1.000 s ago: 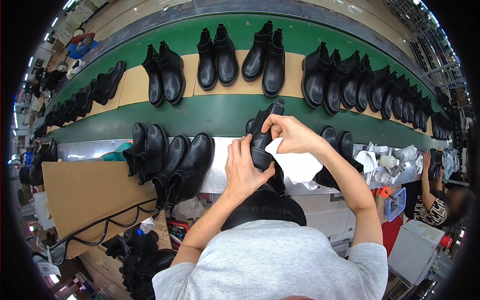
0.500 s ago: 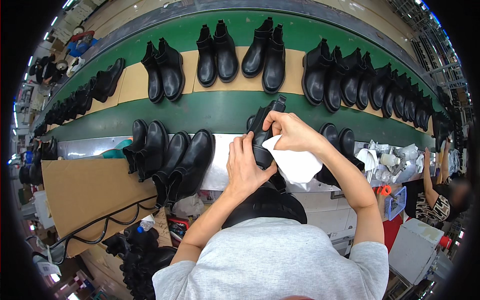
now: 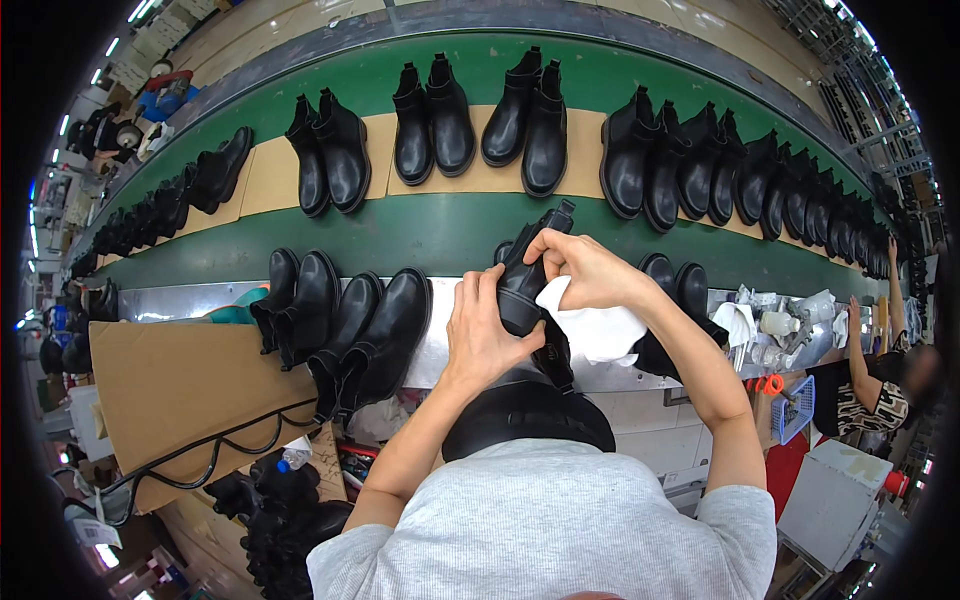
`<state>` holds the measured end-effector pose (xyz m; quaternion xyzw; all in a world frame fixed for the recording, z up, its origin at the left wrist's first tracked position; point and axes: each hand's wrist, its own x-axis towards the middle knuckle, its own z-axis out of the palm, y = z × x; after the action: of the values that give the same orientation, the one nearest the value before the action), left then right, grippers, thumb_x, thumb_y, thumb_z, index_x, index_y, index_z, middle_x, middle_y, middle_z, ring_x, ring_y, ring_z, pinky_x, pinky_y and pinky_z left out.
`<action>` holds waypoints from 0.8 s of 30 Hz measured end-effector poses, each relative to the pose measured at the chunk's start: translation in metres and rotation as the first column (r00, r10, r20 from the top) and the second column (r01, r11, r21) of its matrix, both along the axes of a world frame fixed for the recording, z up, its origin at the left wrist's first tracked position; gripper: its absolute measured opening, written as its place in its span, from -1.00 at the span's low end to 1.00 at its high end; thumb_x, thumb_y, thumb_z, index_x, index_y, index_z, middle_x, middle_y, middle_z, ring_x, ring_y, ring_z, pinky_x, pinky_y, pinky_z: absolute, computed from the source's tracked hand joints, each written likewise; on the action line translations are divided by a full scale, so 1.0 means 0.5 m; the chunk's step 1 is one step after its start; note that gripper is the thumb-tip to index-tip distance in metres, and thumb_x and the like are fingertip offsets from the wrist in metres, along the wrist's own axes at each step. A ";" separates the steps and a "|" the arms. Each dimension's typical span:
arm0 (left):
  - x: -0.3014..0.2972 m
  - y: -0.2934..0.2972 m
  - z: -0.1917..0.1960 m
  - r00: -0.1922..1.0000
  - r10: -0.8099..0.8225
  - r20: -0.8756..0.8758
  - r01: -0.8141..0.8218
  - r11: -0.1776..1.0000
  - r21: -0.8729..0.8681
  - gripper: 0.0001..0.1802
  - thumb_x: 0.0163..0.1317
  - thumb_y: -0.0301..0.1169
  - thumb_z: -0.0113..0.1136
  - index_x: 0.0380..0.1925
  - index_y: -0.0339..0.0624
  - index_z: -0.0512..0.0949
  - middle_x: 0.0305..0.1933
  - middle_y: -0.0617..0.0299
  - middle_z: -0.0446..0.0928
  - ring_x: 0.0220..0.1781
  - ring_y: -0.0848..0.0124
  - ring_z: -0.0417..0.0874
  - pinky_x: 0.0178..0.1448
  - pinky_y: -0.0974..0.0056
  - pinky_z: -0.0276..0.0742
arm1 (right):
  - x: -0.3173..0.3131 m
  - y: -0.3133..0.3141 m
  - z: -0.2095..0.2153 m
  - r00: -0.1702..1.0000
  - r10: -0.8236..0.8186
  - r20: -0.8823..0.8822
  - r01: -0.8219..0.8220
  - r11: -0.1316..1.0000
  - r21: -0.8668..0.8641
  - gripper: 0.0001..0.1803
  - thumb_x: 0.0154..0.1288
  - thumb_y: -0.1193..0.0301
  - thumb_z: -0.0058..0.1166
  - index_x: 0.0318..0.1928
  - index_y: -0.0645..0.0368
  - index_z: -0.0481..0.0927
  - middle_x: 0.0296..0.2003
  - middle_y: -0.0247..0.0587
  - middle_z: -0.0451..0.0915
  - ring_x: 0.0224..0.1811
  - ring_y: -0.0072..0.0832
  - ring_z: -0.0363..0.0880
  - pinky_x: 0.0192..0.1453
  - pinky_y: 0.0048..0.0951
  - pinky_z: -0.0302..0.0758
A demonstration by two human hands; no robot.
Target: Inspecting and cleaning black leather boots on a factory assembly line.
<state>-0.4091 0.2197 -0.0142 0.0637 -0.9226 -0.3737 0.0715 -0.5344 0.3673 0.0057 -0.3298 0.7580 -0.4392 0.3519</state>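
My left hand (image 3: 485, 330) is closed around the lower part of a black ankle boot (image 3: 520, 290), its thumb under the near end. The boot is held tilted above the metal ledge, its pull tab pointing away to the right. Bent over the boot's upper side, my right hand (image 3: 592, 272) pinches a white cloth (image 3: 603, 333), which hangs below the fingers and touches the boot. Another black boot (image 3: 553, 358) shows partly beneath the held one; the rest of it is hidden.
Pairs of black boots (image 3: 545, 130) stand on cardboard strips along the green belt (image 3: 440, 225). More boots (image 3: 385, 335) lean at left beside a cardboard sheet (image 3: 190, 390). Plastic bottles (image 3: 780, 322) and a blue basket (image 3: 793, 408) are at right, near another person's arm (image 3: 855, 350).
The held boot has tilted slightly and the white cloth has bunched up higher under my right hand. At far right, the other person's arm reaches farther over the belt.
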 end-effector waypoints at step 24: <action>-0.007 -0.010 0.008 1.000 -0.011 -0.009 0.011 1.000 0.009 -0.15 -0.35 -0.26 0.44 0.02 -0.40 0.33 -0.10 -0.03 0.36 -0.01 0.05 0.42 0.02 0.10 0.42 | 0.044 -0.008 -0.045 0.938 -0.291 0.188 0.331 0.912 -0.242 -0.72 0.00 0.62 0.18 -0.21 0.33 0.50 -0.61 -0.42 0.46 -0.56 -0.77 0.35 -0.47 -0.67 0.27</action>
<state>-0.4124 0.2146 -0.0104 0.0575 -0.9209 -0.3786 0.0732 -0.5122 0.3633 -0.0167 -0.2160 0.7057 -0.6118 0.2845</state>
